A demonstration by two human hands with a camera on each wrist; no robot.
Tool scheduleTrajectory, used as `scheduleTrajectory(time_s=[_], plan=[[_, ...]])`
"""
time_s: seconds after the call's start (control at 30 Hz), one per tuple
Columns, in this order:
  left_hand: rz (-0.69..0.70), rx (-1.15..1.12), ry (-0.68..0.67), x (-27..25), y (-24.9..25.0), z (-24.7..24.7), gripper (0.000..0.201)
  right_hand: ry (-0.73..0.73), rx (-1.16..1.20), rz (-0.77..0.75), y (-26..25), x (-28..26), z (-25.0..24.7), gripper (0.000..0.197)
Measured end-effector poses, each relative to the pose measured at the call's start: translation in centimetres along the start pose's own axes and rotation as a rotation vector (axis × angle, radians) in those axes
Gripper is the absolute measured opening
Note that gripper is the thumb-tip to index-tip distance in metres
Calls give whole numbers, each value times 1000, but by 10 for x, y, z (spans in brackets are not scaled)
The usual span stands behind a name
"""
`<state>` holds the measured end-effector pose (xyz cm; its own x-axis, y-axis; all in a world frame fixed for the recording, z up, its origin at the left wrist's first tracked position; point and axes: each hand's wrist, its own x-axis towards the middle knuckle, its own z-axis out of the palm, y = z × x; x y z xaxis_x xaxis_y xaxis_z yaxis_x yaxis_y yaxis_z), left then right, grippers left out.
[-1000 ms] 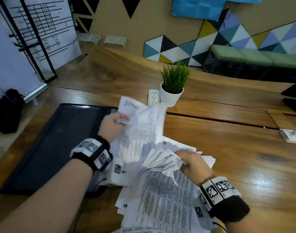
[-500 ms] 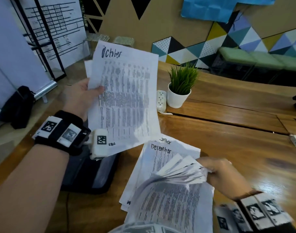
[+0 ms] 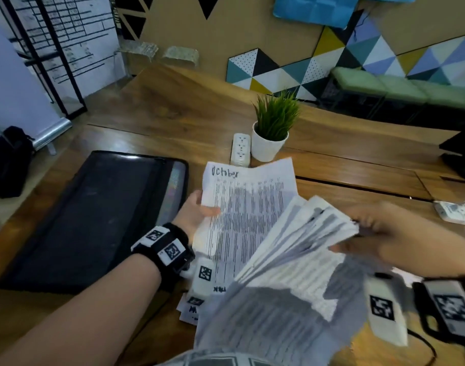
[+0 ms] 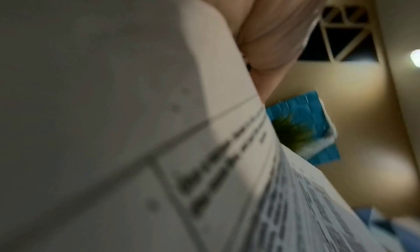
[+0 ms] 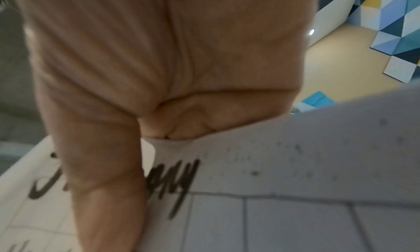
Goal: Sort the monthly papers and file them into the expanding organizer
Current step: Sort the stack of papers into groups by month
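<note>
My left hand [image 3: 199, 213] grips the left edge of a sheet headed "October" [image 3: 248, 207], held tilted over the table; in the left wrist view the same sheet [image 4: 136, 130] fills the frame beside my fingers [image 4: 272, 40]. My right hand [image 3: 368, 231] pinches a fanned stack of papers [image 3: 300, 249], lifted and bent upward. The right wrist view shows my thumb [image 5: 109, 166] pressed on a top sheet [image 5: 295, 184] with a handwritten heading. The black expanding organizer [image 3: 88, 220] lies flat on the table to the left of my left hand. More sheets [image 3: 191, 310] lie under the lifted ones.
A potted green plant [image 3: 273, 128] and a white power strip [image 3: 240, 149] stand behind the papers. A white device [image 3: 455, 212] lies at the right table edge. A black bag [image 3: 9, 159] sits on the floor at left. Green benches [image 3: 410, 85] line the back wall.
My left hand has lowered the October sheet from high at the left down to just above the table. My right hand has raised the fanned stack off the pile.
</note>
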<state>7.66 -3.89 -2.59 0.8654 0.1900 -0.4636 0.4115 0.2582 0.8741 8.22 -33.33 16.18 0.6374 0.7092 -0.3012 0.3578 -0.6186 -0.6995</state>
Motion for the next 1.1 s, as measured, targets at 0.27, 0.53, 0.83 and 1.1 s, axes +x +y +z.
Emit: scheduleTrajectory(time_s=[0.27,0.53,0.83,1.1], plan=[[296,387,114,5,4,-26,25,-72,-165,17,17,21,60,30],[272,168,25,4,22,-34,20,-39,-150,-23,25,6,48,54],[172,338,-106,8,-52,11,38,-7,-207,69,25,37,57,39],[125,39,-363,-18,-53,20,34,328,-281,-105,82,68,96,51]])
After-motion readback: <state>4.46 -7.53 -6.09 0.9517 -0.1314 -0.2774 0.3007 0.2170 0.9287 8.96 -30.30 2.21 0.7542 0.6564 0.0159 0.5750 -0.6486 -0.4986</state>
